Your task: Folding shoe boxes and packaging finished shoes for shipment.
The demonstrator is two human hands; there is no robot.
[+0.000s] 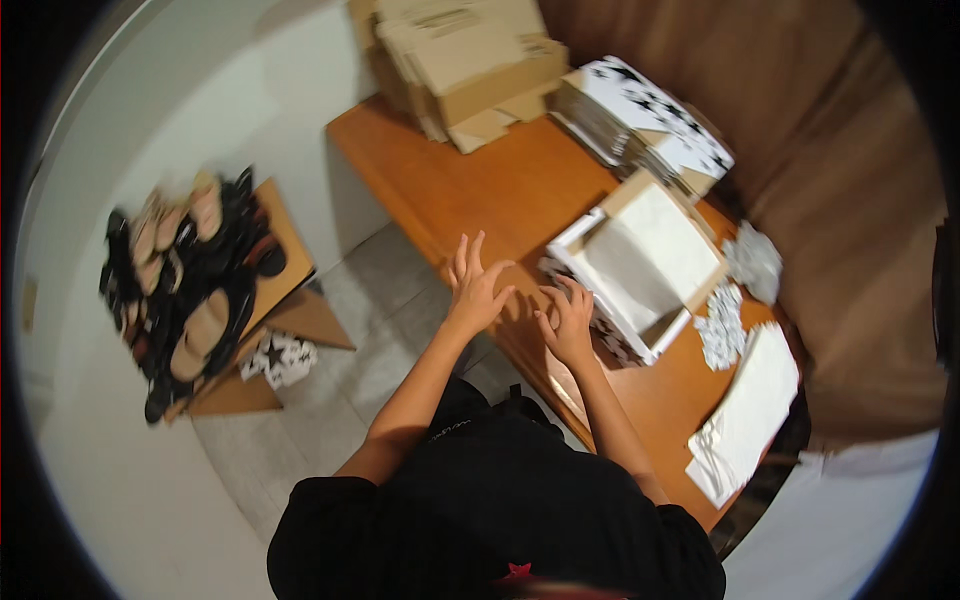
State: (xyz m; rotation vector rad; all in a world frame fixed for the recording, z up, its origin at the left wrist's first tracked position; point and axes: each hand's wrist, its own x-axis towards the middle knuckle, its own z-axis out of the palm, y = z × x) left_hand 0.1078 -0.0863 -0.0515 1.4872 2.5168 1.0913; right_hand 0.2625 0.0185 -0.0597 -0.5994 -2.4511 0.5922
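Note:
My left hand (477, 291) hovers by the near edge of the wooden table (480, 190), its fingers spread and nothing in them. Just left of an open shoebox, my right hand (570, 318) is raised with fingers apart and likewise holds nothing. The shoebox (640, 352) is white with black marks outside and brown cardboard inside. White tissue paper (655, 255) lines it. Whether my right fingertips touch the box wall I cannot tell.
Flattened cardboard boxes (480, 60) and patterned shoeboxes (660, 120) stand at the table's back. Right of the open box lie plastic bags (752, 262), small packets (720, 325) and a tissue paper stack (750, 410). Shoes (205, 335) crowd a cardboard box (285, 250) on the left.

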